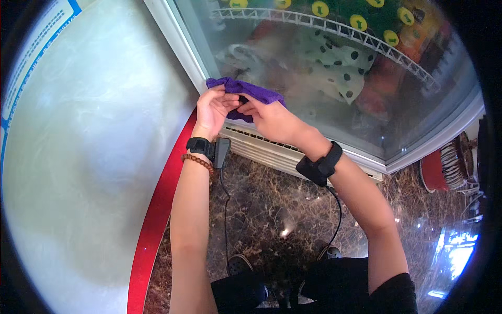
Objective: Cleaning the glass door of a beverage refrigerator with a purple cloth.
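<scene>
Both hands meet at a purple cloth at the lower left corner of a glass-fronted refrigerated cabinet. My left hand holds the cloth's left end, palm partly turned up and fingers curled. My right hand grips its right side from below, with the thumb and fingers bent toward the left hand. Between the hands, part of the cloth hangs in a fold. Behind it is the cabinet's glass, within a pale frame. Whether the cloth touches the glass is hard to tell.
Left of me stands a large pale glossy panel with a red edge and a blue-bordered label bearing writing. Beyond the glass are a white wire rack and a spotted bag. A slatted grille sits low above the marbled floor.
</scene>
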The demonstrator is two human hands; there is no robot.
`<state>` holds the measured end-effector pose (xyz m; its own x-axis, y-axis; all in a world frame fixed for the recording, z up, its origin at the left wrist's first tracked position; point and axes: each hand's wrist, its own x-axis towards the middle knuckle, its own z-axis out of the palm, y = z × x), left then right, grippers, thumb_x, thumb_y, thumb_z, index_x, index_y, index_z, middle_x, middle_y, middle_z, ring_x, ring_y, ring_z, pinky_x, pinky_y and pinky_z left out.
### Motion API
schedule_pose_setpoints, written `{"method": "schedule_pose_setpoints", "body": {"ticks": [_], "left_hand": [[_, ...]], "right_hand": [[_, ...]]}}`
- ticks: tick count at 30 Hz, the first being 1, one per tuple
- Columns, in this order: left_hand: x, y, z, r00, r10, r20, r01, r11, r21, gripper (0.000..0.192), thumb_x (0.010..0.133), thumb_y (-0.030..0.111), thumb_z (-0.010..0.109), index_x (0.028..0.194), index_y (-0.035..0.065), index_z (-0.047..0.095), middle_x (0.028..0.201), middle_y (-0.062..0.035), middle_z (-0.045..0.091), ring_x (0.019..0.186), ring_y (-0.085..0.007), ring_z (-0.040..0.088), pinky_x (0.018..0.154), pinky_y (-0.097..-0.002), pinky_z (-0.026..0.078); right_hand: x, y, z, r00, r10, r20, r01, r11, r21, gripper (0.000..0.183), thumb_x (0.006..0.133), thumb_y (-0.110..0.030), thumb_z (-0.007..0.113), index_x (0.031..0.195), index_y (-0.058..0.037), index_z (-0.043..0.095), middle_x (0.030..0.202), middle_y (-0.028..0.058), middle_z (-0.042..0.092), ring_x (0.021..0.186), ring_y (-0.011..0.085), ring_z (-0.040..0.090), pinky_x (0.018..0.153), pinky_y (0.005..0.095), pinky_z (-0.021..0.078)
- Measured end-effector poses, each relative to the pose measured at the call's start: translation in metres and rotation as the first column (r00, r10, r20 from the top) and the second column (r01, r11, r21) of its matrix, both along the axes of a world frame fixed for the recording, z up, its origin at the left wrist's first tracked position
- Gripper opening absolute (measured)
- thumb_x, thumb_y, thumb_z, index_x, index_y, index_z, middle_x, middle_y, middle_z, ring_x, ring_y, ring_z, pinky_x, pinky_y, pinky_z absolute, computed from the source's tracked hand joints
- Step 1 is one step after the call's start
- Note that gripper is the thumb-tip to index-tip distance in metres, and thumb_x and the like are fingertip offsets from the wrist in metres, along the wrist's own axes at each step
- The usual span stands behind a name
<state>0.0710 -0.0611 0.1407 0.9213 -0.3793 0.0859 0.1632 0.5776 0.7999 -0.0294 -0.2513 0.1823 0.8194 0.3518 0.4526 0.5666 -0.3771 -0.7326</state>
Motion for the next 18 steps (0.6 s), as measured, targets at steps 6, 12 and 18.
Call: {"method": "schedule_pose_setpoints", "body": {"ticks": [6, 12, 18], "left_hand": [[-0.001, 0.005, -0.011, 1.000, 0.015, 0.002, -0.015, 0.992, 0.123, 0.020, 0.090, 0.019, 0.058, 0.101, 0.0050, 0.067, 0.089, -0.0129, 0.075, 0.081, -0.0254, 0.069, 0.083, -0.0394, 0.054], [-0.004, 0.005, -0.025, 0.999, -0.001, -0.046, 0.008, 0.987, 0.158, 0.019, 0.089, 0.016, 0.063, 0.103, 0.0030, 0.063, 0.093, -0.0175, 0.071, 0.088, -0.0293, 0.067, 0.086, -0.0415, 0.053], [-0.018, -0.019, -0.009, 0.994, -0.103, -0.039, 0.110, 0.955, 0.277, 0.017, 0.089, 0.010, 0.061, 0.101, 0.0000, 0.068, 0.093, -0.0196, 0.073, 0.088, -0.0307, 0.070, 0.089, -0.0426, 0.054]], "right_hand": [[0.014, 0.005, -0.042, 0.999, 0.023, 0.049, -0.026, 0.997, 0.076, 0.068, 0.081, 0.017, 0.042, 0.147, 0.0026, 0.040, 0.121, 0.0267, 0.066, 0.113, 0.0346, 0.069, 0.098, 0.0423, 0.0557], [0.010, -0.009, -0.054, 0.998, 0.007, 0.063, -0.005, 0.999, -0.039, 0.059, 0.077, 0.011, 0.051, 0.135, 0.0026, 0.049, 0.120, 0.0270, 0.064, 0.117, 0.0415, 0.063, 0.099, 0.0450, 0.0516], [-0.013, -0.041, -0.046, 0.999, 0.044, -0.001, -0.044, 0.999, 0.011, 0.051, 0.080, 0.011, 0.051, 0.130, 0.0026, 0.053, 0.123, 0.0220, 0.065, 0.118, 0.0373, 0.064, 0.101, 0.0422, 0.0510]]}}
